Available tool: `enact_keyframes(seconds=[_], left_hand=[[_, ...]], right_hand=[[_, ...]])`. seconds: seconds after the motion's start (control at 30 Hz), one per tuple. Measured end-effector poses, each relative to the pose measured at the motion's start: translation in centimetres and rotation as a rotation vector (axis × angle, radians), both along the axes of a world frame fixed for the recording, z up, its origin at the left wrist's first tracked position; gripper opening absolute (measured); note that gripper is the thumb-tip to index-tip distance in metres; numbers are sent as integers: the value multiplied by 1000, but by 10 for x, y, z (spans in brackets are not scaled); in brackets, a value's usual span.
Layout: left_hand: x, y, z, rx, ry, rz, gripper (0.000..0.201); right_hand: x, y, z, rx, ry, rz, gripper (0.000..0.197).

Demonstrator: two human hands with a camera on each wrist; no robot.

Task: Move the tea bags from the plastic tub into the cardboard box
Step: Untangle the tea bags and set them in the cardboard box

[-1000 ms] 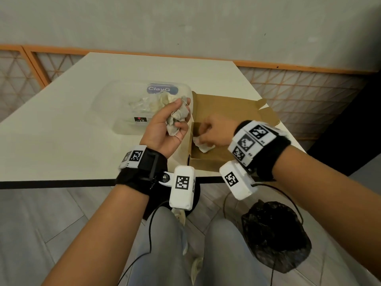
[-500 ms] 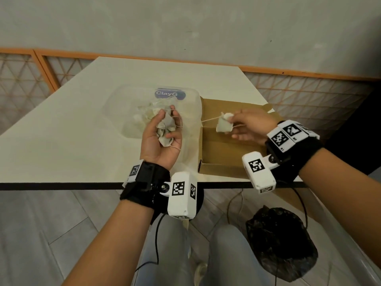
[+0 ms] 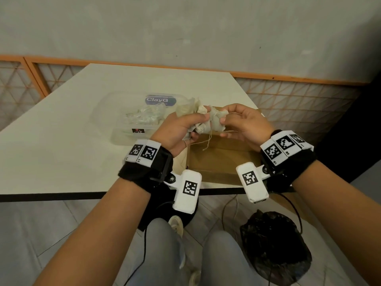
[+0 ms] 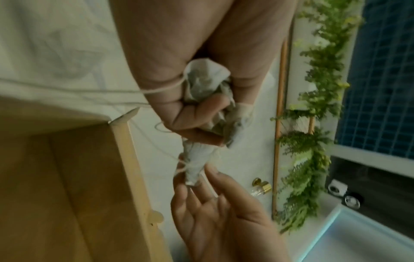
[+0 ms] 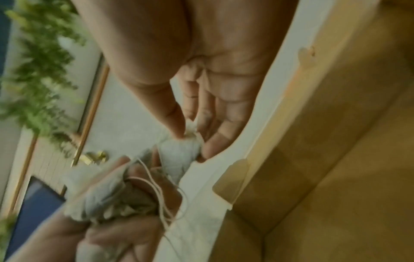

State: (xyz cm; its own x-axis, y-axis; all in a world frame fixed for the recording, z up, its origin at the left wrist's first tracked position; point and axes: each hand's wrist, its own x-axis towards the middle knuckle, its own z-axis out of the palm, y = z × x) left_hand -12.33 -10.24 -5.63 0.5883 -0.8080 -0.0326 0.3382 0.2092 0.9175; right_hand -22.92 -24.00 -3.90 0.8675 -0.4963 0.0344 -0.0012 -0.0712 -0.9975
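My left hand (image 3: 194,131) grips a crumpled bunch of tea bags (image 3: 199,117) with loose strings, held above the left edge of the open cardboard box (image 3: 216,159). My right hand (image 3: 223,120) pinches one tea bag (image 3: 217,120) at the right side of that bunch, between thumb and fingers. The left wrist view shows the same: the bunch (image 4: 208,85) in my fist and the pinched tea bag (image 4: 195,164) below it. The clear plastic tub (image 3: 121,139) stands left of the box with more tea bags (image 3: 144,118) inside. My hands hide the box floor.
The tub and box sit near the front right of a white table (image 3: 61,151), whose dark front edge runs under my wrists. A black bag (image 3: 274,246) lies on the floor at the right. An orange lattice railing (image 3: 299,93) stands behind the table.
My right hand held one tea bag over the box, then came back left to the bunch and now pinches a bag there. My left hand moved right and up with the bunch.
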Motion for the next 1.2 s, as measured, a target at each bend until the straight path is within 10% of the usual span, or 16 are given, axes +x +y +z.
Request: enact_keyframes(seconds=[0.3,0.63,1.2], left_hand=[[4,-8,19,137,-344,21,21],[36,0,51,-239,15,165,9],[-3,28,-30,-219,458,41,12]], right_hand=[[5,-15,5,-495,121,-101,22],[-10,-32,-1,-814,621,-68,24],[32,-3,25,-1013,640,167,7]])
